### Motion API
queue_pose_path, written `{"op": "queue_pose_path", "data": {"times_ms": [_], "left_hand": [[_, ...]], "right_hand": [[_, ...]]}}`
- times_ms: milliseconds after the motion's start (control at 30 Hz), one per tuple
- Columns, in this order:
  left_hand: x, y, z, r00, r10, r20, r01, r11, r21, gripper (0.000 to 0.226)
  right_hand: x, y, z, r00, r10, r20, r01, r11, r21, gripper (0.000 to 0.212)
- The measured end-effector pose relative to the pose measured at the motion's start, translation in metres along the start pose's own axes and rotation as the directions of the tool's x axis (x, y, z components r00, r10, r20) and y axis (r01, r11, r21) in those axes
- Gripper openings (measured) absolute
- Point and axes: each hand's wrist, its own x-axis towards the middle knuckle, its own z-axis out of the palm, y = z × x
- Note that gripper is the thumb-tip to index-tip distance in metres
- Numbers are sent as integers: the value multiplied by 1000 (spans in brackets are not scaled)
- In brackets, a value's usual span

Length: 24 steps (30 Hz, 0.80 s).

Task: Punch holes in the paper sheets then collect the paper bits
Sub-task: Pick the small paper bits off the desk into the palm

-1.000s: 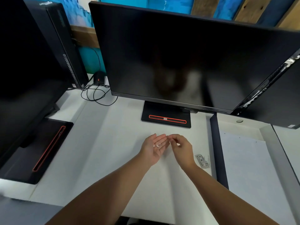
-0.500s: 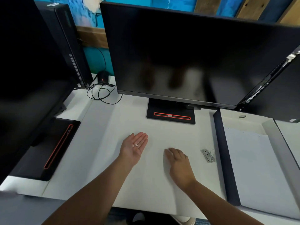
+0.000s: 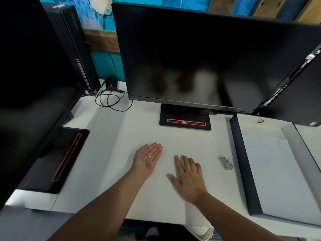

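Observation:
My left hand (image 3: 148, 159) is held palm up above the white desk (image 3: 112, 153), fingers straight. A few small white paper bits (image 3: 149, 156) lie in its palm. My right hand (image 3: 188, 176) lies palm down and flat on the desk just right of it, fingers spread. A small metal hole punch (image 3: 226, 162) lies on the desk further right, apart from both hands. White paper sheets (image 3: 278, 171) lie in a shallow box (image 3: 242, 162) at the right edge.
A dark monitor (image 3: 208, 58) on a black stand (image 3: 185, 120) stands behind the hands. Another monitor with its base (image 3: 57, 159) is at the left, a computer tower (image 3: 78, 49) and coiled cable (image 3: 111, 98) behind. A third dark screen (image 3: 304, 94) is at the right.
My hands have parted. The left hand moved left with the bits in its palm, and the right hand dropped flat onto the desk with its fingers spreading.

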Motion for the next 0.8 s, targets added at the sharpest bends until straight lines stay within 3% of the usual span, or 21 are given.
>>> {"op": "queue_pose_path", "data": {"times_ms": [300,400,500,567,667,733,800], "left_hand": [[2,-4,-2,999,-35,-4,35,999,23,33],[3,-6,-3,998,-55,-12,56,998,26,33],[5,-10,-2,998,-69,-8,69,997,34,34],[6,-13,0,997,-78,-7,78,996,38,34],[7,-19,2,996,-91,-5,91,994,53,34],[7,-22,5,995,-97,-6,97,993,63,34],[6,-25,8,996,-94,-6,95,993,73,35]], "right_hand": [[2,-3,1,1000,5,4,-5,1000,-11,62],[4,1,-1,1000,18,1,-18,999,37,53],[12,5,-7,998,55,-5,-53,980,191,45],[19,8,-13,991,120,64,-135,917,375,43],[28,5,-25,966,221,133,-253,717,649,39],[32,-1,-32,959,241,148,-265,588,764,34],[37,-9,-37,964,232,128,-236,530,815,31]]}}
